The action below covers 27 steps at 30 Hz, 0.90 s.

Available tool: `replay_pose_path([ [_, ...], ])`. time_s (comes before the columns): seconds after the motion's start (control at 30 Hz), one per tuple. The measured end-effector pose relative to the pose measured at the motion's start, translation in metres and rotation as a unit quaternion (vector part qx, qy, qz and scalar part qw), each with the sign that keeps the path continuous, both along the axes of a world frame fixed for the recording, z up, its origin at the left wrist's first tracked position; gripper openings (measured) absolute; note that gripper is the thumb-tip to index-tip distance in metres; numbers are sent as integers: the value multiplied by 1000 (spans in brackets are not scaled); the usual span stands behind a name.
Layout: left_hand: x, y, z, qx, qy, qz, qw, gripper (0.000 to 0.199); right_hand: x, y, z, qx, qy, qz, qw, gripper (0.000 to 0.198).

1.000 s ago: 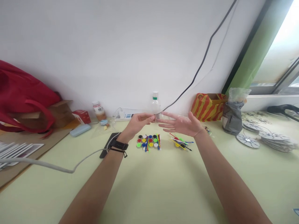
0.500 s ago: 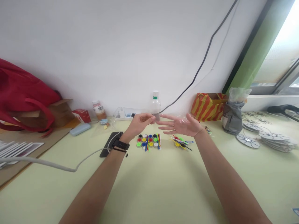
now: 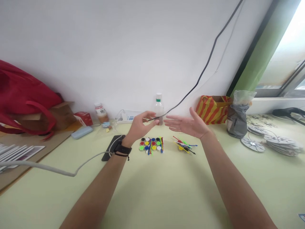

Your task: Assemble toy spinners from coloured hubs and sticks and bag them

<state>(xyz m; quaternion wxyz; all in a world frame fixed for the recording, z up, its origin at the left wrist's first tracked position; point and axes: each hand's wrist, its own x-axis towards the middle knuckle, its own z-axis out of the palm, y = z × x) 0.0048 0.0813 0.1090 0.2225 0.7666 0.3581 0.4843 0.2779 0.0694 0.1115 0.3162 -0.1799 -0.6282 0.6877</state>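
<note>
My left hand [image 3: 141,126], with a black watch [image 3: 123,148] on its wrist, hovers over the table with thumb and fingers apart and nothing in its grip. Through that gap a black cable [image 3: 188,95] shows, apparently passing behind the hand. Level with it, my right hand [image 3: 190,126] is open, palm turned inward and fingers stretched out, holding nothing. Below the left hand lie neat rows of coloured round plastic pieces [image 3: 153,143] with thin coloured sticks [image 3: 162,144] among them. Under the right hand is a loose pile of coloured arrow-tipped sticks [image 3: 186,145] over some round pieces.
A clear bottle [image 3: 159,105] stands by the wall behind the hands. To the left are a black phone [image 3: 108,152] with a cable, a drink bottle [image 3: 101,113] and a red bag [image 3: 26,86]. Rightward are a striped bag [image 3: 209,109], a grey bag [image 3: 237,121] and stacked discs [image 3: 282,143].
My left thumb and fingers have parted from a pinch. The clear film seen by my right hand no longer shows there, and that hand has shifted slightly right, its fingers closer together.
</note>
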Motion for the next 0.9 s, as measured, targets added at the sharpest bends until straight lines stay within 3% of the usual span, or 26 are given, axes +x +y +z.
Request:
replay_pose_path([
  [0.13, 21, -21, 3, 153, 114, 12, 982, 70, -12, 2, -4, -27, -3, 12, 1000, 94],
  [0.23, 34, -29, -3, 218, 195, 10, 956, 93, -22, 1, -6, -37, 12, 33, 999, 91],
  [0.37, 41, -28, -19, 233, 254, -18, 938, 112, -33, 1, -12, -50, 44, 69, 995, 90],
  [0.5, 40, -25, -26, 227, 250, -14, 941, 106, -40, 3, -20, -51, 69, 86, 993, 90],
  [0.6, 35, -24, -23, 227, 196, -9, 954, 101, -40, 2, -21, -20, 93, 98, 991, 92],
  [0.67, 31, -21, -20, 209, 99, 40, 972, 96, -37, 1, -19, -4, 105, 103, 989, 92],
  [0.73, 29, -15, -19, 148, -28, 83, 985, 81, -35, -1, -16, 5, 103, 102, 989, 94],
  [0.8, 29, -8, -18, 35, -134, 50, 989, 63, -34, -2, -14, 14, 88, 88, 992, 98],
  [0.9, 30, 1, -15, -124, -218, -48, 967, 53, -33, -3, -11, 29, 66, 76, 995, 103],
])
